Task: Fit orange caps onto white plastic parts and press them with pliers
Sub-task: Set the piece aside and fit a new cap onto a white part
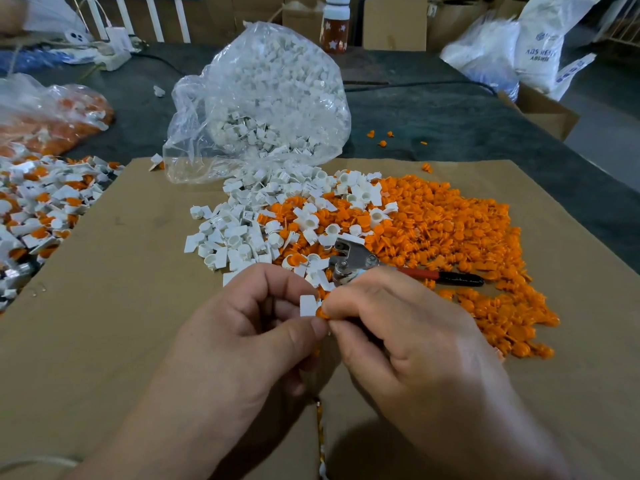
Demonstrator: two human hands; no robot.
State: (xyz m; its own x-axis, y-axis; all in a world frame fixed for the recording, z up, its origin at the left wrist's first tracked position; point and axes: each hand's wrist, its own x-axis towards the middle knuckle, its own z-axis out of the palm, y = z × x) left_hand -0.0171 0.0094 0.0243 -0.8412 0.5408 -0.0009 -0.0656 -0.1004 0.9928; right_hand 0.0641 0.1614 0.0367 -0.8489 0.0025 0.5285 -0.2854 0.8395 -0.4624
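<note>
Two hands meet at the near centre of the cardboard sheet (121,271) that covers the desk (450,116). Left hand (249,327): its fingers (277,282) are curled and, with the thumb, pinch a white part (307,305) by its flat tab. Right hand (408,337): thumb and forefinger pinch an orange cap (322,311), which touches the right edge of the white part; whether the cap is fully seated cannot be told. Just beyond the hands, the pliers (381,265) lie untouched on the loose stock, metal head to the left, red and black handles pointing right. White parts heap (242,233): left of centre on the cardboard, spilling from the mouth of a clear plastic bag (263,98) that stands at the far edge of the sheet and holds many more of the same pieces. Orange caps heap (467,244): right of centre, overlapping the white heap where the two meet. A few stray caps (381,138) lie on the bare desk beyond the cardboard. At the left edge sits a pile of white pieces with orange fitted (41,202), and behind it a second bag (52,112) showing orange and white contents.
</note>
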